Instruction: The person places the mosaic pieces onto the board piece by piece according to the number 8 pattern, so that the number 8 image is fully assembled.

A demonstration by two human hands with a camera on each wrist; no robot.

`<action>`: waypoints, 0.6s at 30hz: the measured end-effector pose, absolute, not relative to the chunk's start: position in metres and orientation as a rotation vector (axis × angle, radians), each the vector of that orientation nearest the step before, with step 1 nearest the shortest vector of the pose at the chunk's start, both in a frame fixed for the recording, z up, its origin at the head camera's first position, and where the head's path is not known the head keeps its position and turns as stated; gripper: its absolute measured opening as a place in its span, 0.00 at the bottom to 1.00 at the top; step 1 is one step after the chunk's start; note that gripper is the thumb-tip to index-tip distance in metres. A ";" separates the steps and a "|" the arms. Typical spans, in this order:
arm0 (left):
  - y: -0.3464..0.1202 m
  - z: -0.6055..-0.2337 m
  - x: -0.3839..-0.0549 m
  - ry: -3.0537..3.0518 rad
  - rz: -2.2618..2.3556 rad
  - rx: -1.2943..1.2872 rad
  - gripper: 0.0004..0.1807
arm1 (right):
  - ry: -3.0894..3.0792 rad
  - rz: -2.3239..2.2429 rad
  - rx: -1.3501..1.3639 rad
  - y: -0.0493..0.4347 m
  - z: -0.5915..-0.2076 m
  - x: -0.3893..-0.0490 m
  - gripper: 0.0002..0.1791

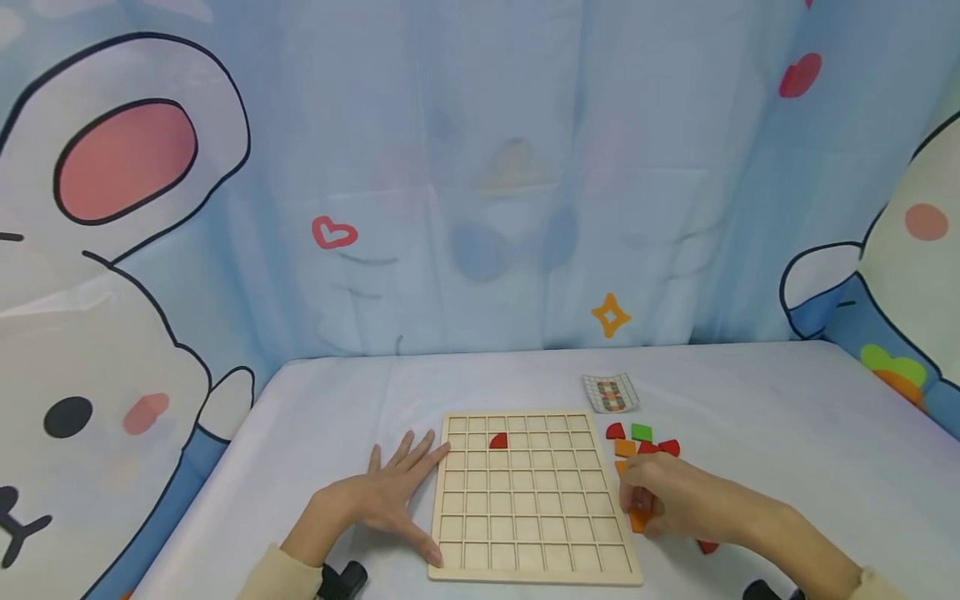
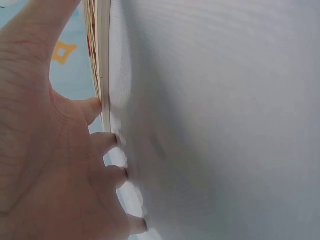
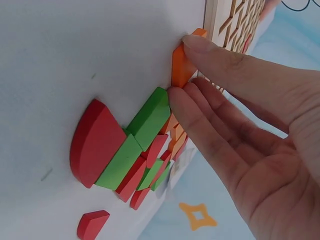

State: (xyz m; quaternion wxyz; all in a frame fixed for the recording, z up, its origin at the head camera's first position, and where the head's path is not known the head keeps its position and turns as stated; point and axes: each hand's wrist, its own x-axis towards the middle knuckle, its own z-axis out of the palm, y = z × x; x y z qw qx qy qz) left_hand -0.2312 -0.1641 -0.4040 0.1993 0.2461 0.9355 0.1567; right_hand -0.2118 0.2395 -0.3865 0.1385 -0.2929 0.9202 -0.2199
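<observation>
A pale wooden board [image 1: 536, 504] with a grid of square recesses lies on the table, and one red quarter-round block [image 1: 498, 441] sits in a cell near its top. Along the board's left edge my left hand [image 1: 393, 492] rests with spread fingers, its thumb and index fingertip touching the rim. To the right of the board, my right hand [image 1: 686, 498] pinches an orange block [image 3: 181, 65] between thumb and index finger, close to the board's side. Beside those fingers lie green blocks [image 3: 150, 119] and a red rounded block [image 3: 97, 145]. My right hand partly hides the pile in the head view.
A small card with a coloured pattern [image 1: 611, 393] lies beyond the blocks. More loose pieces, among them a green block [image 1: 641, 432] and a red block [image 1: 615, 431], are right of the board. A patterned blue curtain [image 1: 480, 250] hangs behind the white table [image 1: 360, 400].
</observation>
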 end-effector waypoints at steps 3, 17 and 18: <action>-0.165 -0.405 -0.232 2.617 0.431 0.689 0.72 | 2.657 -0.641 -0.841 0.239 -0.387 -0.212 0.17; -0.164 -0.401 -0.231 2.618 0.426 0.694 0.72 | 2.699 -0.604 -0.784 0.239 -0.387 -0.204 0.17; -0.163 -0.401 -0.231 2.614 0.429 0.698 0.72 | 2.701 -0.600 -0.799 0.240 -0.387 -0.204 0.17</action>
